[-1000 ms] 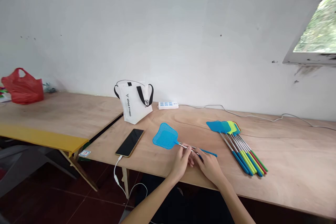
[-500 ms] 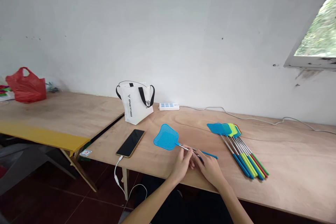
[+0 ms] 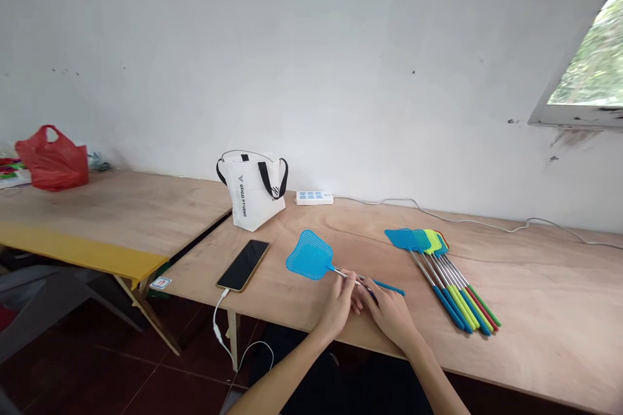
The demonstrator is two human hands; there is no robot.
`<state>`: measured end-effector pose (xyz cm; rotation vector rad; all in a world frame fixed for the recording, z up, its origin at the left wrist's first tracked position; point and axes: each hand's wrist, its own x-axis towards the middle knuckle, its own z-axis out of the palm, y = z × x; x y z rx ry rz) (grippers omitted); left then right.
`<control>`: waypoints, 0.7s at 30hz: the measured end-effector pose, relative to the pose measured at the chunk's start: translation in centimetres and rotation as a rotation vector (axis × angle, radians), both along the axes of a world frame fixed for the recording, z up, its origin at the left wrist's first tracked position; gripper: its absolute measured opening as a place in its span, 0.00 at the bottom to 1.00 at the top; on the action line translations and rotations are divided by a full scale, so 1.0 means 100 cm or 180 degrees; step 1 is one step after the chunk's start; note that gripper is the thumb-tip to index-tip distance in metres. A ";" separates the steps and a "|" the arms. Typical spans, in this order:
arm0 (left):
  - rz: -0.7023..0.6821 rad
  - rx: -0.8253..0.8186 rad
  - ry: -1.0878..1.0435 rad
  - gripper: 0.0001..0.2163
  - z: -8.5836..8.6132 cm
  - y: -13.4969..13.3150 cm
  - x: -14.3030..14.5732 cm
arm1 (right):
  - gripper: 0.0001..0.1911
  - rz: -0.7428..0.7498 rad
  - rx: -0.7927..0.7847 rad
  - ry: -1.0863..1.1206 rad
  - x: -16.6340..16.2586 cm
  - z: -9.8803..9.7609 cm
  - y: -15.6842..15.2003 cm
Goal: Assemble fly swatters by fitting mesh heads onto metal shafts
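Note:
A blue fly swatter (image 3: 310, 255) points its mesh head to the left, near the front edge of the table. My left hand (image 3: 341, 298) is closed round its metal shaft. Close beside it, my right hand (image 3: 387, 308) is closed on the swatter farther down, over a dark part of the handle. Behind my fingers a blue handle (image 3: 392, 288) sticks out to the right; whether it belongs to a second swatter is hidden. Farther right lies a fanned row of several fly swatters (image 3: 450, 279) with blue, yellow-green, red and green handles.
To the left lies a phone (image 3: 243, 264) with a white cable (image 3: 215, 327) hanging off the edge. Behind stand a white bag (image 3: 253, 198) and a power strip (image 3: 314, 198), its cord along the wall. A red plastic bag (image 3: 56, 162) sits on the neighbouring table (image 3: 146, 207).
The view has shifted very slightly. Both hands stay on the fly swatter in almost the same pose.

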<state>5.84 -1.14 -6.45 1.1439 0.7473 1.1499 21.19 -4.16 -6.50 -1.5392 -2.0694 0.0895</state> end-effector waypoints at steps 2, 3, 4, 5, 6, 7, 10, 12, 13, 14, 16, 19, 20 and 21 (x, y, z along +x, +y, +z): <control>0.0131 -0.0004 -0.0075 0.28 0.007 -0.003 -0.002 | 0.22 0.0034 0.0053 0.0003 -0.003 0.003 -0.002; 0.0214 0.0036 -0.0108 0.28 0.012 -0.005 -0.003 | 0.22 0.0023 0.0090 -0.0026 -0.005 0.005 -0.003; 0.0303 0.0090 -0.0123 0.28 0.016 -0.007 -0.004 | 0.22 -0.0012 0.0137 -0.0073 -0.007 0.007 -0.003; 0.0391 0.0145 -0.0118 0.27 0.021 -0.008 -0.005 | 0.22 -0.0061 0.0186 -0.0129 -0.010 0.009 -0.004; 0.0480 0.0198 -0.0096 0.26 0.026 -0.009 -0.006 | 0.22 -0.0123 0.0233 -0.0183 -0.011 0.011 -0.005; 0.0576 0.0250 -0.0081 0.25 0.030 -0.008 -0.008 | 0.22 -0.0188 0.0263 -0.0228 -0.011 0.013 -0.006; 0.0904 0.0359 -0.0252 0.25 0.045 0.004 -0.025 | 0.22 -0.0388 0.0278 -0.0317 0.004 0.018 -0.006; 0.1180 0.0346 -0.0568 0.26 0.058 0.018 -0.047 | 0.22 -0.0485 0.0325 -0.0325 0.026 0.020 -0.005; 0.1409 0.0349 -0.0746 0.26 0.064 0.025 -0.060 | 0.22 -0.0440 0.0391 -0.0282 0.039 0.021 -0.005; 0.1577 0.0386 -0.0897 0.25 0.070 0.032 -0.073 | 0.23 -0.0343 0.0464 -0.0200 0.052 0.021 -0.004; 0.1746 0.0462 -0.1026 0.25 0.081 0.042 -0.094 | 0.24 -0.0271 0.0524 -0.0085 0.072 0.020 -0.003; 0.1508 0.0521 -0.1002 0.25 0.088 0.045 -0.108 | 0.23 -0.0281 0.0449 0.0040 0.084 0.015 -0.002; 0.1455 0.0538 -0.1023 0.25 0.089 0.044 -0.107 | 0.23 -0.0285 0.0409 0.0078 0.084 0.014 -0.002; 0.1446 0.0554 -0.1056 0.25 0.088 0.043 -0.105 | 0.22 -0.0279 0.0366 0.0108 0.082 0.013 -0.002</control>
